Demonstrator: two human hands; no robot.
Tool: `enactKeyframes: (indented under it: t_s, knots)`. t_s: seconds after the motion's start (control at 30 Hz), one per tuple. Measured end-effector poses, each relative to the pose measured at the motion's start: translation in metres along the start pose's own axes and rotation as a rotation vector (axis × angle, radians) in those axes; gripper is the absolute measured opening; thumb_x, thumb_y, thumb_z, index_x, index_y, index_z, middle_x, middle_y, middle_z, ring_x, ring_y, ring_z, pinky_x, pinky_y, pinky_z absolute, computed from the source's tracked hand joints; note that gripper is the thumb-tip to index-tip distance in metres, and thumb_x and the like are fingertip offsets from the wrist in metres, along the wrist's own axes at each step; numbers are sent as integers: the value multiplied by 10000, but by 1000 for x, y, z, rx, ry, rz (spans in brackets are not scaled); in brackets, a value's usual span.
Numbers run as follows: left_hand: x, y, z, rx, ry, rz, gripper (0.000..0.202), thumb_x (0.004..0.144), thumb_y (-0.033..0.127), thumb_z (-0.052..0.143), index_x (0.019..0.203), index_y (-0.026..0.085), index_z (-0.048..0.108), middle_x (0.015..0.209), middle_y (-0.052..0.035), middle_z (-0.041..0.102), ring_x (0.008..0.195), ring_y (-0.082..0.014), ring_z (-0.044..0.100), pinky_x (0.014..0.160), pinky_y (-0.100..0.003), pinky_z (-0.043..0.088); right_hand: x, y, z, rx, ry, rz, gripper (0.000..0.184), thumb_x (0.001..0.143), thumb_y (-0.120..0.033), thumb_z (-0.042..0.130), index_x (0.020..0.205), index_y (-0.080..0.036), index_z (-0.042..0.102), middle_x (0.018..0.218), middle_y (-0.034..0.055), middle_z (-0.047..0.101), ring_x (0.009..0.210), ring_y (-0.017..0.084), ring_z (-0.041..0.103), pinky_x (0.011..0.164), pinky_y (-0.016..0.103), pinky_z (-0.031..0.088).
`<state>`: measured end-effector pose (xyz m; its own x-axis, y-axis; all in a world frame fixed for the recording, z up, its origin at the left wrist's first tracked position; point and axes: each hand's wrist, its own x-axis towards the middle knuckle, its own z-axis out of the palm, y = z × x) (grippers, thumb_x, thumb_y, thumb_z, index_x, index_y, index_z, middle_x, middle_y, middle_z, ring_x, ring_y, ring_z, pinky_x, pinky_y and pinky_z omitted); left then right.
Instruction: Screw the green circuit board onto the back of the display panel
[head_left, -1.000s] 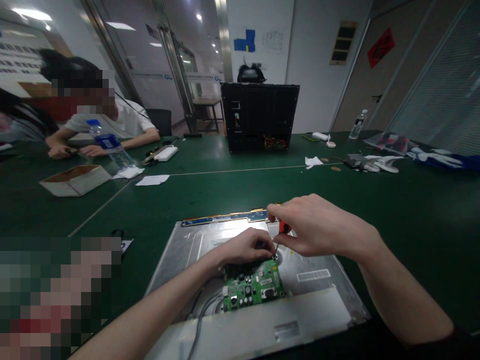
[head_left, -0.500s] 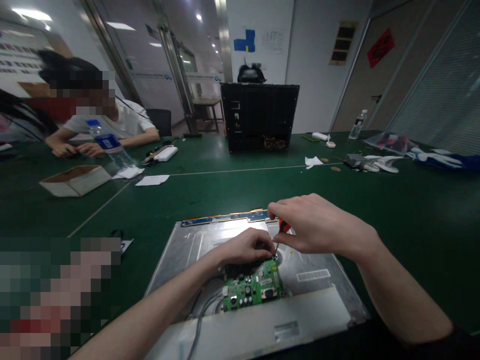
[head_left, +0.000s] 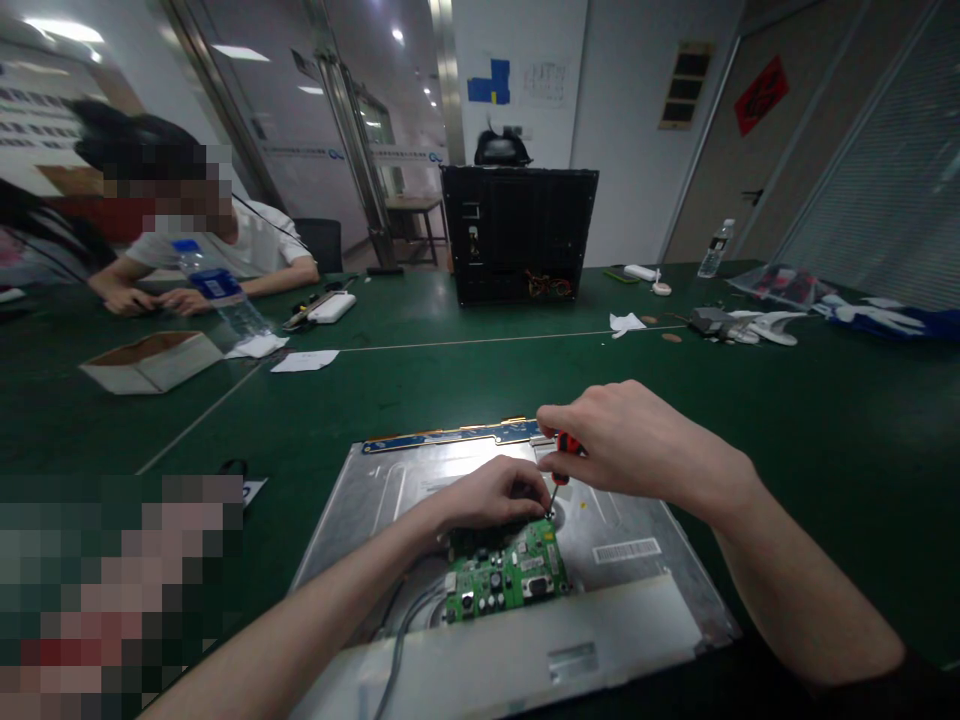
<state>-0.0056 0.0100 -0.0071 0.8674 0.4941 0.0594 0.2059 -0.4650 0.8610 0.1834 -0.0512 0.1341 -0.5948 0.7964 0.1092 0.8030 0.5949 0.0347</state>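
A silver metal monitor back panel (head_left: 645,545) lies flat on the green table in front of me. A small green circuit board (head_left: 506,575) sits on it near its middle. My right hand (head_left: 637,440) is closed around a red-handled screwdriver (head_left: 566,447) whose tip points down at the board's far right corner. My left hand (head_left: 491,495) rests curled on the board's far edge, fingertips pinched right beside the screwdriver tip; what they hold, if anything, is hidden. Grey cables (head_left: 401,625) run off the board toward me.
A black monitor housing (head_left: 517,235) stands upright mid-table. A cardboard box (head_left: 150,360), a water bottle (head_left: 221,295) and papers lie at the left, where another person sits. Gloves and small parts (head_left: 757,325) lie at the right. A second bottle (head_left: 718,250) stands far right.
My right hand has shifted slightly up and turned on the screwdriver handle. My left hand and the board have stayed in place.
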Motion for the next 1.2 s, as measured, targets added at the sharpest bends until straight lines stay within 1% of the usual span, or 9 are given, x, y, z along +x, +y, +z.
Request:
enactKeyframes:
  t_s: [0.13, 0.27, 0.4, 0.63, 0.73, 0.83, 0.97, 1.07, 1.2]
  knots:
    - [0, 0, -1, 8, 16, -2, 34, 812, 171, 694, 841, 155, 700, 813, 0, 683, 770, -168, 611, 720, -231, 455, -4, -1, -3, 116, -31, -101, 133, 861, -291, 585, 962, -206, 606, 884, 25, 676, 704, 167, 573, 525, 277, 274]
    - [0, 0, -1, 9, 12, -7, 43, 811, 181, 701, 840, 149, 706, 787, 0, 679, 746, -166, 606, 701, -230, 453, -5, -2, -4, 153, -47, -145, 144, 844, -216, 564, 986, -199, 580, 902, 24, 668, 706, 156, 556, 536, 273, 288]
    - [0, 0, 0, 2, 11, -12, 34, 814, 169, 690, 838, 147, 701, 787, -5, 682, 739, -165, 610, 686, -227, 455, -3, -2, -2, 110, -25, -106, 117, 886, -230, 537, 990, -201, 582, 868, 23, 680, 683, 153, 566, 537, 274, 275]
    - [0, 3, -1, -3, -1, -14, 35, 829, 165, 670, 846, 144, 692, 808, -14, 686, 749, -168, 619, 700, -233, 464, -1, -1, -1, -9, 4, -22, 179, 903, -370, 586, 966, -209, 633, 733, 22, 665, 598, 161, 563, 509, 274, 235]
    - [0, 2, -1, 4, 8, -18, 33, 826, 181, 685, 837, 151, 693, 800, -4, 680, 752, -167, 610, 702, -232, 459, -3, -2, -3, 52, -29, -49, 176, 887, -340, 576, 987, -203, 623, 802, 32, 686, 656, 176, 590, 526, 278, 271]
    - [0, 0, 0, 9, 10, -20, 41, 824, 192, 694, 836, 154, 696, 792, 5, 672, 757, -165, 601, 704, -227, 455, -6, -2, -7, 124, -68, -88, 183, 837, -251, 574, 1010, -193, 588, 892, 39, 692, 723, 182, 600, 546, 282, 298]
    - [0, -2, 0, 12, 7, -16, 45, 816, 196, 699, 831, 154, 696, 783, 10, 668, 751, -161, 597, 701, -221, 453, -8, -3, -6, 132, -71, -108, 185, 836, -201, 539, 1021, -188, 555, 891, 36, 684, 705, 168, 583, 543, 281, 288]
    - [0, -1, 0, 14, 11, -13, 37, 817, 186, 695, 835, 154, 695, 806, 1, 676, 756, -163, 605, 702, -222, 455, -5, -3, -5, 92, -47, -90, 153, 876, -223, 519, 1021, -188, 554, 853, 36, 685, 673, 167, 582, 530, 283, 264]
    - [-1, 1, -1, 9, 1, -2, 27, 827, 176, 683, 842, 157, 696, 843, -12, 690, 780, -170, 622, 720, -229, 464, -2, -3, -4, 30, -39, -27, 161, 916, -317, 533, 1009, -193, 578, 776, 33, 673, 626, 177, 578, 516, 285, 245]
